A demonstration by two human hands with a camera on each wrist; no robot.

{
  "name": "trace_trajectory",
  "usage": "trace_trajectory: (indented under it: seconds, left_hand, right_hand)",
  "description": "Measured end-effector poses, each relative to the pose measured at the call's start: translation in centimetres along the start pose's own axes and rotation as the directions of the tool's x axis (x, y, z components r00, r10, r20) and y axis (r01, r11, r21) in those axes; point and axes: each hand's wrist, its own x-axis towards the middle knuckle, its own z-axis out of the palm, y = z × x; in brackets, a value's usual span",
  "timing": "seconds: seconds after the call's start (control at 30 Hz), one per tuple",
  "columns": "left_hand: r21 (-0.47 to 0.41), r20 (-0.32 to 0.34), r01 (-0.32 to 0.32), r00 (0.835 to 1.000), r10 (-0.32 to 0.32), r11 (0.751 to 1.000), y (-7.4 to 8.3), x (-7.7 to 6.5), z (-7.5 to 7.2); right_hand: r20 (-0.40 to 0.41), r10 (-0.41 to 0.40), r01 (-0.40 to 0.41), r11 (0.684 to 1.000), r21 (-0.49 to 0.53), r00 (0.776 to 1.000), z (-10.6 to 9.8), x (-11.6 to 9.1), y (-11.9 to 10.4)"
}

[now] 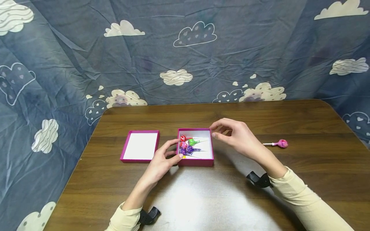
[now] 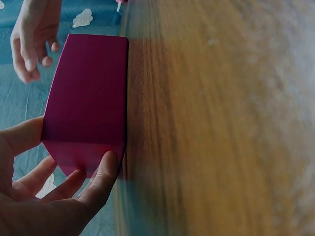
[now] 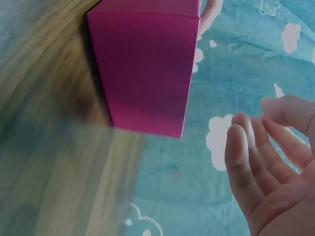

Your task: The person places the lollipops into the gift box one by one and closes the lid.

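Note:
An uncovered magenta box (image 1: 195,162) with a white inside stands on the table. Several wrapped lollipops lie along its left side, with a red one (image 1: 183,138), a green one (image 1: 192,142) and a purple one (image 1: 189,149) among them. My left hand (image 1: 162,162) holds the box at its left wall, thumb by the near corner; in the left wrist view its fingers (image 2: 101,179) rest against the end face. Just off the far right corner hovers my right hand (image 1: 235,133), fingers loosely bent and holding nothing. The right wrist view shows it apart from the box wall (image 3: 147,73).
Left of the box lies its lid (image 1: 140,146), magenta-rimmed with the white inside up. A pink lollipop (image 1: 282,143) on a white stick lies to the right, beyond my right hand. A blue cloud-print cloth (image 1: 185,57) hangs behind the wooden table (image 1: 95,189).

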Motion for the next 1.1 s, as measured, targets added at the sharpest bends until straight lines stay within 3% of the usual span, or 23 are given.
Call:
trace_trajectory:
  seconds: [0.37,0.6,0.8,0.9,1.1]
  left_hand:
    - [0.004,0.000,-0.003,1.000,0.003,1.000,0.1,0.0,0.0]
    - [-0.008,0.001,0.006,1.000,-0.006,1.000,0.1,-0.1,0.1]
    - [-0.007,-0.004,0.003,1.000,-0.003,1.000,0.1,-0.1,0.1]
    - [-0.001,-0.002,0.004,1.000,-0.004,1.000,0.1,-0.1,0.1]
    - [0.006,-0.006,0.011,1.000,-0.011,1.000,0.1,-0.1,0.1]
  right_hand:
    - [-0.105,0.152,-0.158,0.986,-0.052,0.983,-3.4,-3.4,1.8]
    - [-0.187,0.238,-0.248,0.968,-0.031,0.953,-5.6,-5.7,3.1]
    - [-0.266,0.323,-0.320,0.946,0.057,0.908,-7.3,-7.4,4.7]
    - [-0.279,0.367,-0.368,0.928,0.050,0.887,-8.1,-8.2,5.5]
    - [-0.251,0.416,-0.412,0.908,0.073,0.874,-9.4,-9.9,6.8]
